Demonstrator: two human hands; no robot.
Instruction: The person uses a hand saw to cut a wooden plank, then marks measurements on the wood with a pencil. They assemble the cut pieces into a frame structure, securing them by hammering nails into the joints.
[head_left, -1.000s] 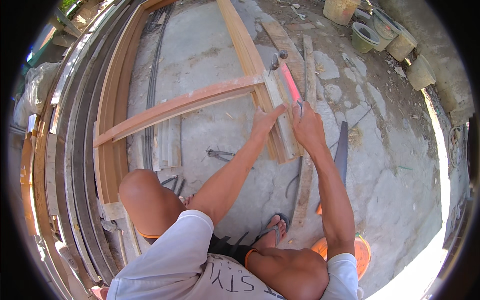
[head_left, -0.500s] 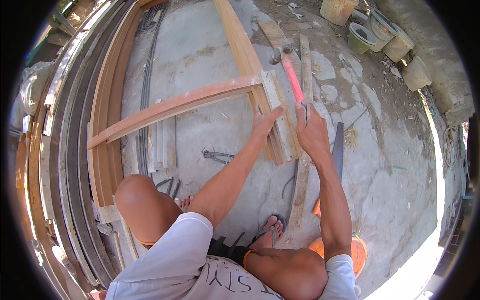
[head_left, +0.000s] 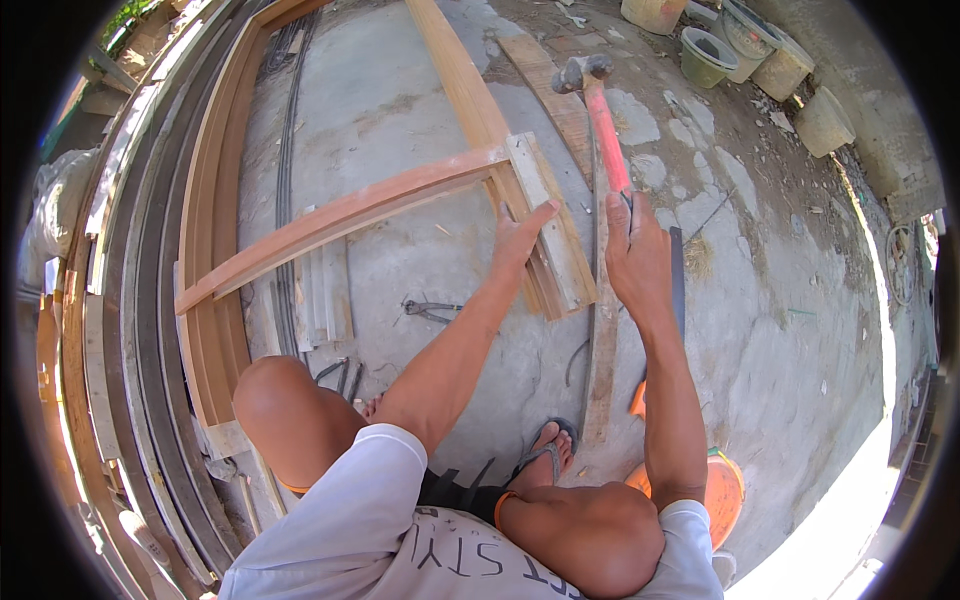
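Step in hand: apparently hammer work at the whitish flat wooden strip, along the right end of the reddish-brown timber frame.
Next move: seems to call for a controlled swing, clear of the left thumb.
Pink-handled, grey-metal-headed hammer: right of the frame, head apart from it.
Right hand: fingers wrapped round the dark grip.
Left hand: thumb spread across the strip; other fingers mostly hidden, cannot tell.

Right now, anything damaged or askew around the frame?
Yes: the floor right of the wooden frame looks damaged, its concrete broken into patches with dirt between. Pincers lie loose on the floor, lower left of the left hand. Nothing else stands out.
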